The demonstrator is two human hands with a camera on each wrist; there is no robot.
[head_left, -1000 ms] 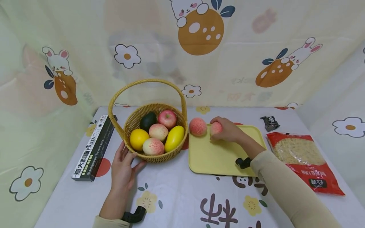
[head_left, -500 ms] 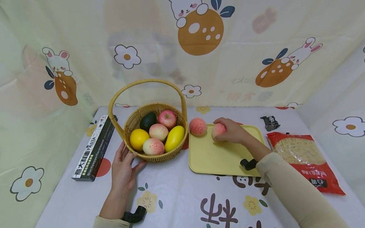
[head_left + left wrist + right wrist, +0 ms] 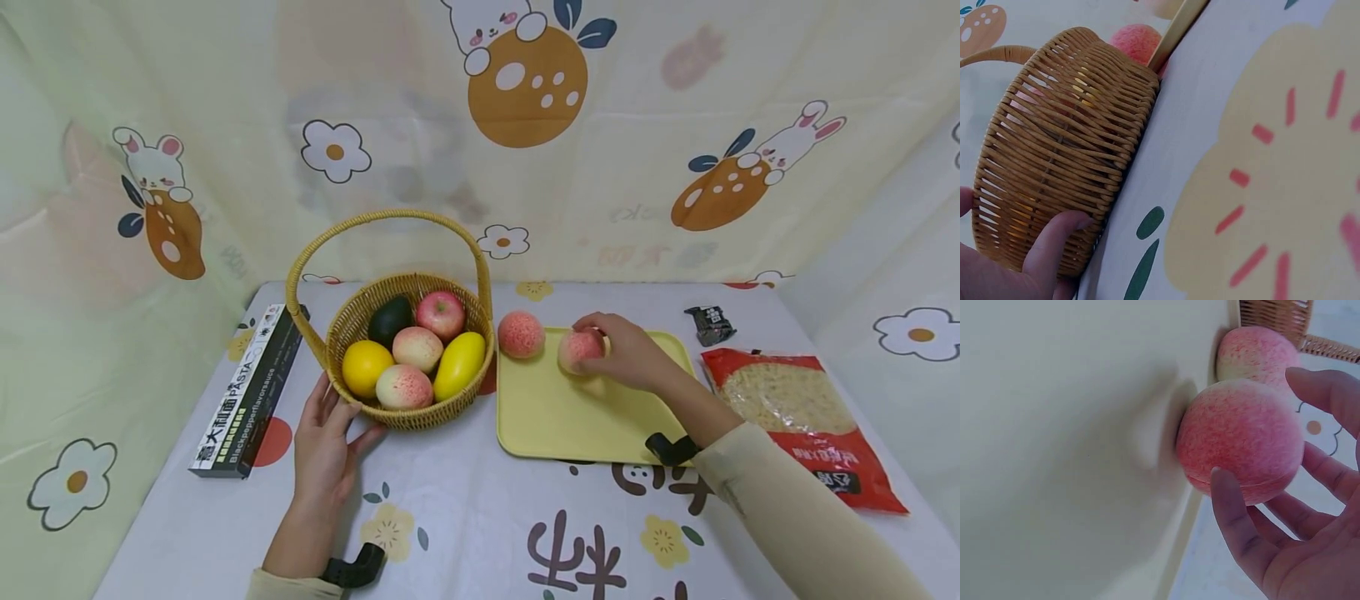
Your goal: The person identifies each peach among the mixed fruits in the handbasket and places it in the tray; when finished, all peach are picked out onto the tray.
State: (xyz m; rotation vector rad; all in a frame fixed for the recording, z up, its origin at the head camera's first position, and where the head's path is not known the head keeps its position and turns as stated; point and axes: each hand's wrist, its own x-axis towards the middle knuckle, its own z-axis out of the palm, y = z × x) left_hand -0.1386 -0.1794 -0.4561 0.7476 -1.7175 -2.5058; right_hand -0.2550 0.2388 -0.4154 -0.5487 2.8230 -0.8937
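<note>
On the yellow tray (image 3: 592,425) sits a pink peach (image 3: 577,352) (image 3: 1241,437), near the back edge. My right hand (image 3: 633,354) (image 3: 1304,550) is spread loosely around it, one fingertip lying against its surface and another finger standing clear of it. A second peach (image 3: 521,335) (image 3: 1257,353) is just to its left, at the tray's corner. The wicker basket (image 3: 420,417) (image 3: 1066,137) holds two peaches, an apple (image 3: 440,314), an avocado (image 3: 390,320), an orange fruit (image 3: 367,367) and a yellow mango (image 3: 460,367). My left hand (image 3: 326,462) (image 3: 1022,262) rests against its front left side, fingers relaxed.
A black pasta box (image 3: 251,392) lies left of the basket. At the right are a red bag of pasta (image 3: 806,417) and a small black packet (image 3: 710,325). The basket's tall handle (image 3: 386,215) arches above the fruit. A patterned curtain hangs behind.
The peach by my right hand has shifted slightly right on the tray. My right hand has moved right and its fingers have loosened around it. My left hand and the basket have not moved.
</note>
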